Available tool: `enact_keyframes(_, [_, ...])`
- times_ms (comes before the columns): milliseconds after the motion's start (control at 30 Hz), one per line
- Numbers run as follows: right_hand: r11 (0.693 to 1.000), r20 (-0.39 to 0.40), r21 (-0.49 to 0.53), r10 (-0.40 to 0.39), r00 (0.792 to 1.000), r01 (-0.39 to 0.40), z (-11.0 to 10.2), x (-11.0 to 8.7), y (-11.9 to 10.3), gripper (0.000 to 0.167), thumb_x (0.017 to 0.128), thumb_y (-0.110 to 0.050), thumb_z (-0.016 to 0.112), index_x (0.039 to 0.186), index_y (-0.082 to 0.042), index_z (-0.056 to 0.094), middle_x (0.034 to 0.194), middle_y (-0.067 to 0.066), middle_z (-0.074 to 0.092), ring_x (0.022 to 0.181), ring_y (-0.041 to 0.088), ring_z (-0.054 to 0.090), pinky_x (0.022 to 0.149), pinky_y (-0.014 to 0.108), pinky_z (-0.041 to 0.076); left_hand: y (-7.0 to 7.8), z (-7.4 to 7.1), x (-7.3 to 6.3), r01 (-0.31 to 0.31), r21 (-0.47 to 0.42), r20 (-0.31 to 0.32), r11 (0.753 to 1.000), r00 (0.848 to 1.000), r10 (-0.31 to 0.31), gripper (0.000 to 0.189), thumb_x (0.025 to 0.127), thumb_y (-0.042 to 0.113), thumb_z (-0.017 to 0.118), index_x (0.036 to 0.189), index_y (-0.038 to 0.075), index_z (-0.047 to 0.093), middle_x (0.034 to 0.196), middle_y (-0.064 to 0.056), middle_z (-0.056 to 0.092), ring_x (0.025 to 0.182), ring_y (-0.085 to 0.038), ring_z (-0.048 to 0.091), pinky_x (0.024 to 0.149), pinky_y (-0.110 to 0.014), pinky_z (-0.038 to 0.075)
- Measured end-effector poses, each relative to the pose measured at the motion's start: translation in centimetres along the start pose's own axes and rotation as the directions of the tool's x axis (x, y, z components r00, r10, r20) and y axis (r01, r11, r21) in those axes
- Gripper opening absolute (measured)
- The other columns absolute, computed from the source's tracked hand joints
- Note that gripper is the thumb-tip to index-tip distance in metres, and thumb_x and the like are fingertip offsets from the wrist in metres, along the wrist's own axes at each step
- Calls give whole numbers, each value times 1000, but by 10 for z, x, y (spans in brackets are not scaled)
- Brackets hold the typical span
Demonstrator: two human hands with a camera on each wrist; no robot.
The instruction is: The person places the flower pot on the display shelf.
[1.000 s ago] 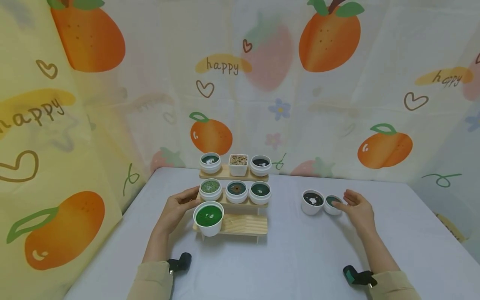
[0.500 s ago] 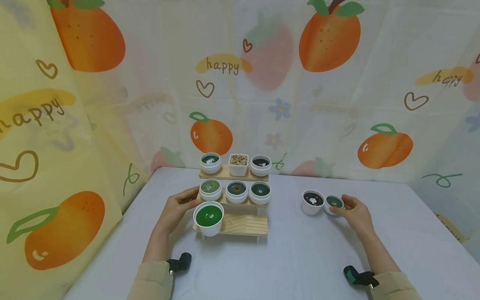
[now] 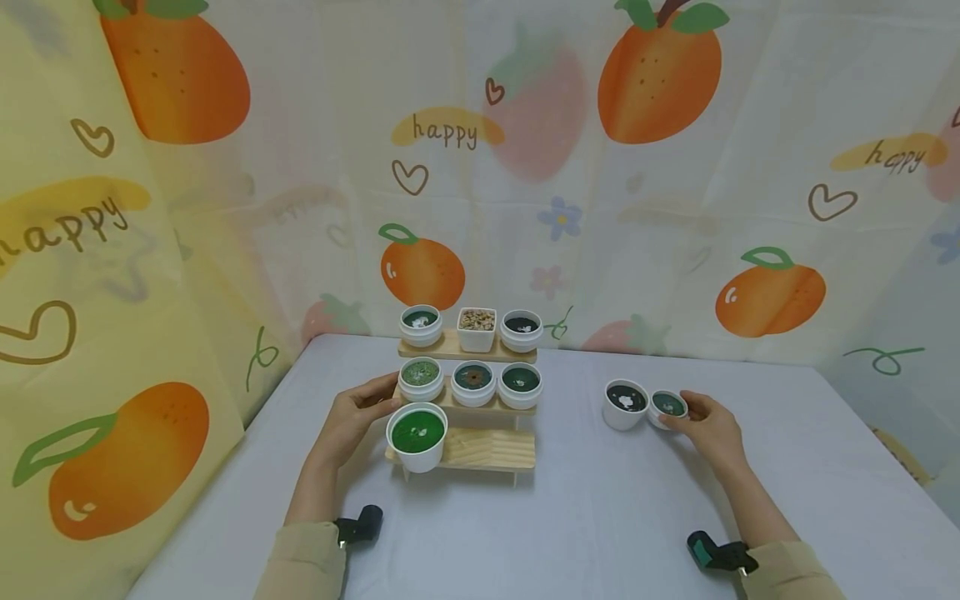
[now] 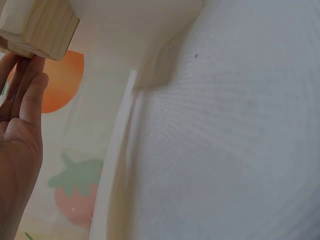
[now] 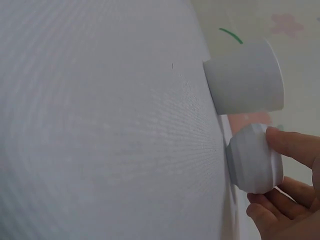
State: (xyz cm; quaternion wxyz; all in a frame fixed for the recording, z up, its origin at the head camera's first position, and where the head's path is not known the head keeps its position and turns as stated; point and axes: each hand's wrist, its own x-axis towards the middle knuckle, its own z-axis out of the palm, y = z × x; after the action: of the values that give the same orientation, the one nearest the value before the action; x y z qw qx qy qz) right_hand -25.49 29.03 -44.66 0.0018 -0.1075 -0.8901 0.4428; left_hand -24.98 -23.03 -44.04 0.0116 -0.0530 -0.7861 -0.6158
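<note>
In the head view a three-tier wooden stand [image 3: 491, 448] bears several white cups. My left hand [image 3: 358, 418] holds the left end of its middle tier; thumb and fingers lie at opposite edges, tips partly hidden. The left wrist view shows the fingers [image 4: 34, 95] meeting the wooden end [image 4: 52, 30]. A larger cup with bright green filling [image 3: 417, 432] sits on the lowest tier's left. At right, my right hand [image 3: 712, 429] pinches a small white cup with dark green filling [image 3: 669, 404], slightly tilted. Beside it stands a white cup with dark filling [image 3: 626, 402].
The middle tier carries a speckled green cup [image 3: 421, 375], a brown-centred cup [image 3: 473, 379] and a dark green cup [image 3: 521, 382]. On the top tier a square white cup of nut-like pieces [image 3: 477, 325] stands between two round cups. A printed cloth wall [image 3: 510, 208] closes the back.
My right hand has come down from above the small cup and taken hold of it, tilting it slightly. The left hand and the stand have stayed put.
</note>
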Motion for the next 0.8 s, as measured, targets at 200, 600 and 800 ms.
enact_keyframes(200, [1000,-1,-6,8,1000,-8,0,0,0,79,91,-37,70,149,3,35,152,31,38,138,46,39,114,57,37,0,0,0,1,-9,2,1000,1000,-1,54,89,20,72,139,7,56,146,-15,55,111,7,57,94,-12,47])
enact_keyframes(600, [999,-16,-31,-9,1000,8,0,-1,1,76,91,-37,69,147,4,38,149,31,42,134,45,43,111,56,40,0,0,0,-5,-6,2,1000,1000,5,54,89,21,72,139,8,57,146,-14,55,111,6,57,94,-12,48])
enact_keyframes(800, [1000,-48,-28,6,999,-8,1,-1,0,77,90,-40,69,145,4,40,146,31,45,132,45,45,109,55,42,-1,0,1,-10,-10,4,1000,1000,10,54,89,21,72,139,7,56,147,-15,54,111,7,57,94,-12,48])
